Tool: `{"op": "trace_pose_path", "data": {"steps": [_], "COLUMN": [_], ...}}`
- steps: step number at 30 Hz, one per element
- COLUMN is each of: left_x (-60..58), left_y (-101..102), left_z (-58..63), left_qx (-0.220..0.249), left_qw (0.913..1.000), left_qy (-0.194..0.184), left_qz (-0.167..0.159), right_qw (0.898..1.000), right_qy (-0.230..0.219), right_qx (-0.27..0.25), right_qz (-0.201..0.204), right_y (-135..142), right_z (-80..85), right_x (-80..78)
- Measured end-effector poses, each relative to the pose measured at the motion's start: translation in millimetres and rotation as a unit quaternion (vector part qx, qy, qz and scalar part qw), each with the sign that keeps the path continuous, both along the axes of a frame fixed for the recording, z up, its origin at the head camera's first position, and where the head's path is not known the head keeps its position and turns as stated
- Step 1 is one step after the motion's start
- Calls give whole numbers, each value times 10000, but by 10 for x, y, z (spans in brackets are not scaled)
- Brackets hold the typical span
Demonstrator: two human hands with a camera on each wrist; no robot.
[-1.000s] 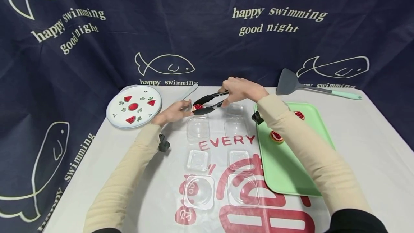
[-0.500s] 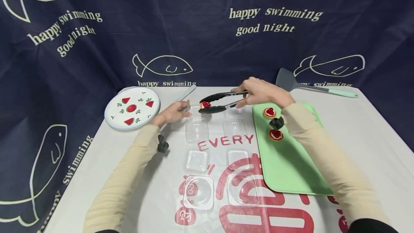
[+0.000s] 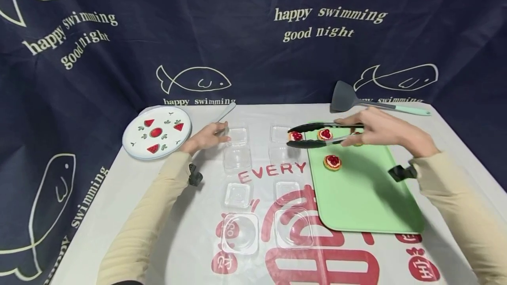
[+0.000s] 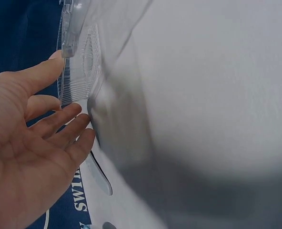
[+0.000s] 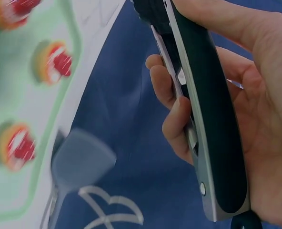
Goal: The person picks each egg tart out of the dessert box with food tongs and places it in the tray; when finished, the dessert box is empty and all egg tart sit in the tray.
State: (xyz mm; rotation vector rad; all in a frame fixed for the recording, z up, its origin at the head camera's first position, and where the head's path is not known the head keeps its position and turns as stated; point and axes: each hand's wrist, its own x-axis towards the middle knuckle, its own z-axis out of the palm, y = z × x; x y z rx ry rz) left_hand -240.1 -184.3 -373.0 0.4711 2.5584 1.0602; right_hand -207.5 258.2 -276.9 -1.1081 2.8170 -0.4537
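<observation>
My right hand (image 3: 380, 131) grips tongs (image 3: 322, 134) pinching a tart (image 3: 295, 136) beside the green tray (image 3: 364, 197), left hand (image 3: 206, 137) relaxed against a clear box (image 3: 237, 136); slackened squeeze risks dropping it.

We see black tongs (image 3: 317, 135) lying nearly level above the far left corner of the green tray (image 3: 368, 197), tips pointing left, pinching a small round tart (image 3: 295, 136) with red jam. Left of them, a clear plastic box (image 3: 237, 137) sits open on the surface, far in the scene.
</observation>
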Motion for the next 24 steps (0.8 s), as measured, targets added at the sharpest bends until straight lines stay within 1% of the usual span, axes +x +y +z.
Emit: {"op": "trace_pose_path", "data": {"steps": [1,3,6,9,11,15,19,24], "left_x": [-1,-4,0,2,1,-4,-5,-16], "left_y": [0,2,4,1,-2,-1,3,9], "left_z": [0,1,6,3,-4,-20,-21,-22], "left_qx": [5,17,37,9,-9,5,38,88], "left_qw": [10000,10000,10000,10000,10000,10000,10000,10000], "left_qy": [-9,-8,-11,32,56,51,40,14], "left_qz": [-4,-19,-25,-33,-42,-73,-73,-29], "right_qw": [9999,9994,9976,9941,9907,9856,9831,9820], "right_qy": [85,102,63,129,272,439,419,365], "right_qx": [-24,-94,-379,-573,-580,-228,94,104], "right_qz": [-77,-323,-568,-916,-1202,-1616,-1778,-1848], "right_y": [86,258,539,807,965,1220,1378,1442], "right_z": [-14,-48,-110,-182,-238,-320,-384,-458], "right_x": [47,153,310,458,547,700,797,850]}}
